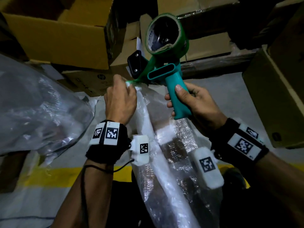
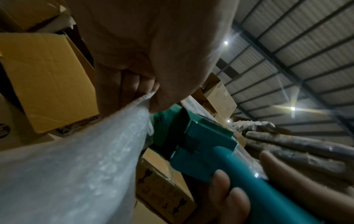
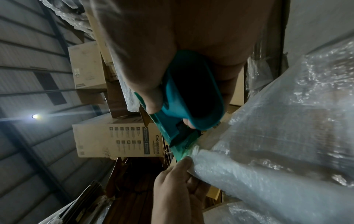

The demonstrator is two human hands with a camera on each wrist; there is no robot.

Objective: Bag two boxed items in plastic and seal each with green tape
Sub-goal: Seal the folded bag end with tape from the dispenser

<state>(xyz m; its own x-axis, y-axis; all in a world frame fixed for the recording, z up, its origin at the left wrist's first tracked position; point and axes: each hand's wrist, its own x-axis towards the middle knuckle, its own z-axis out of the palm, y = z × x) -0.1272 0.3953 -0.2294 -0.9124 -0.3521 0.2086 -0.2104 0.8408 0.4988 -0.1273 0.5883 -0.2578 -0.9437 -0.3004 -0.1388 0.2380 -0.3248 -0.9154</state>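
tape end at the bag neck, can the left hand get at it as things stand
Probably yes. The left hand already grips the gathered bag neck right where the green tape leaves the tape dispenser, which the right hand holds clear above it.

Stacked cartons close behind; bare floor rightward.

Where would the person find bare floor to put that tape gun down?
Bare grey floor lies right of the bubble-wrapped package, before the brown cardboard box. Left is crowded: clear plastic bag, stacked cartons.
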